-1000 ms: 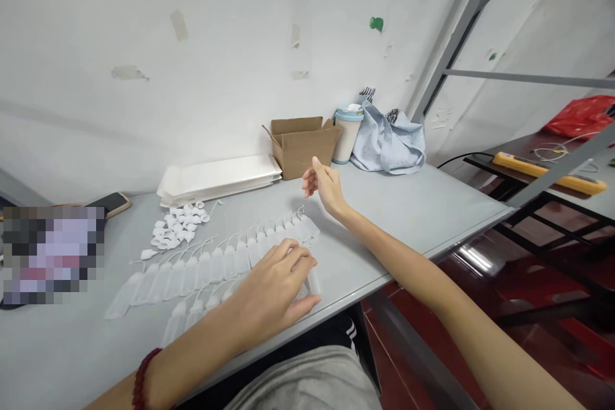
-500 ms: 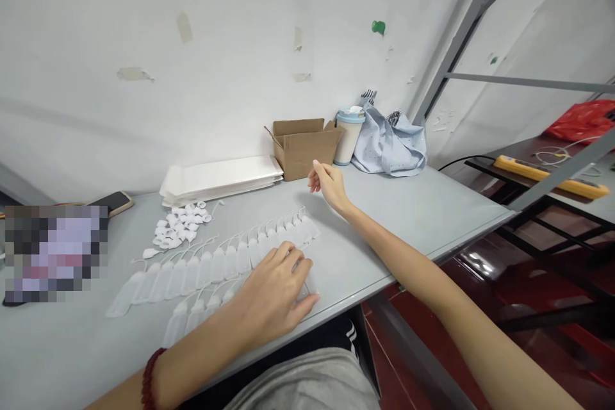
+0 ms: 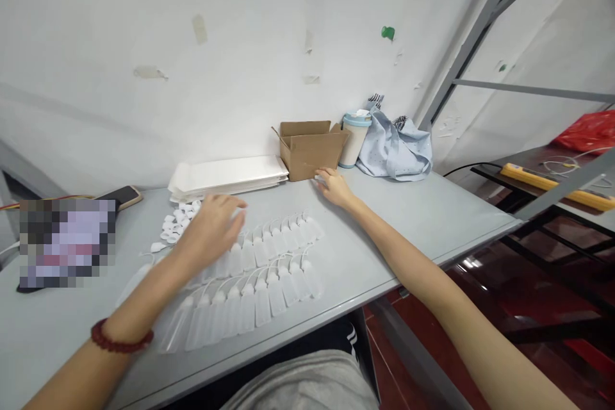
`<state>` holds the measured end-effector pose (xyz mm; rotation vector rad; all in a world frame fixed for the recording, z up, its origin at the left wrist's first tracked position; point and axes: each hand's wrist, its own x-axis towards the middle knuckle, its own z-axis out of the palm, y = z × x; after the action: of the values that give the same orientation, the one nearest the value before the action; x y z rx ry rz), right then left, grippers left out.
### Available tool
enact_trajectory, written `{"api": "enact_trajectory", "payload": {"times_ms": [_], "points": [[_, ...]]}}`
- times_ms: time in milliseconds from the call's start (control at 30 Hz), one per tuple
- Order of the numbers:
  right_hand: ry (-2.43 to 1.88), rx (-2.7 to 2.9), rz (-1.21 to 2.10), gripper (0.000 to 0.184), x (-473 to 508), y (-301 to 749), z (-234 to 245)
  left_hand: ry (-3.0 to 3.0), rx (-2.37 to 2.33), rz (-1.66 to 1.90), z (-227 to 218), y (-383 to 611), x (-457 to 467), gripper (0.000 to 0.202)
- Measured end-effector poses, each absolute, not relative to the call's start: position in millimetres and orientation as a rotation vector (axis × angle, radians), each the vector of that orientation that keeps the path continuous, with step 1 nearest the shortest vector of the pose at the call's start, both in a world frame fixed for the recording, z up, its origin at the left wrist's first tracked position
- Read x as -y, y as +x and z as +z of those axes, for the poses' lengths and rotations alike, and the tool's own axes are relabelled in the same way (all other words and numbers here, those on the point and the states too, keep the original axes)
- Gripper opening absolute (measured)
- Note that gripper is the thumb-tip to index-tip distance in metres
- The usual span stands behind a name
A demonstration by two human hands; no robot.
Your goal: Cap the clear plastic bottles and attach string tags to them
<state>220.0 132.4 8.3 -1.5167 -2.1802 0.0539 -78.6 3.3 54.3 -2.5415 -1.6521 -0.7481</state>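
Two rows of small clear plastic bottles [image 3: 259, 269] with thin strings lie flat on the grey table [image 3: 408, 218]. A heap of small white caps [image 3: 175, 223] sits left of the far row. My left hand [image 3: 211, 225] hovers over the far row near the caps, blurred by motion, fingers loosely curled, with nothing visible in them. My right hand [image 3: 334, 187] rests on the table just in front of the open cardboard box [image 3: 310, 148], fingers pointing left and lying nearly flat. A red bead bracelet [image 3: 118, 341] is on my left wrist.
A stack of white flat bags [image 3: 230, 174] lies against the wall, a phone [image 3: 120, 195] to its left. A cup with a blue lid [image 3: 355, 138] and a light blue cloth bag [image 3: 396, 150] stand behind the box. The table's edge drops off at right, near a metal rack [image 3: 552, 186].
My left hand has lifted off the near row of bottles and swung left and back toward the caps. My right hand has dropped to the table near the box. The view shifted slightly.
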Motion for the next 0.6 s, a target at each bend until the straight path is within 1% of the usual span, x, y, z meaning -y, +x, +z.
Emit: {"api": "enact_trajectory", "payload": {"times_ms": [67, 133, 433, 600], "points": [[-1.540, 2.211, 0.046, 0.039, -132, 220, 8, -2.416, 1.828, -0.693, 52, -105, -20, 0.035], [-1.556, 2.240, 0.043, 0.038, -131, 220, 8, -2.379, 1.880, -0.665, 47, -124, -32, 0.038], [-1.598, 2.252, 0.000, 0.031, -137, 222, 6, -2.498, 1.751, -0.398, 14, -138, -60, 0.045], [-1.641, 2.214, -0.016, 0.041, -141, 225, 4, -2.531, 1.750, -0.310, 5, -139, -65, 0.049]]}}
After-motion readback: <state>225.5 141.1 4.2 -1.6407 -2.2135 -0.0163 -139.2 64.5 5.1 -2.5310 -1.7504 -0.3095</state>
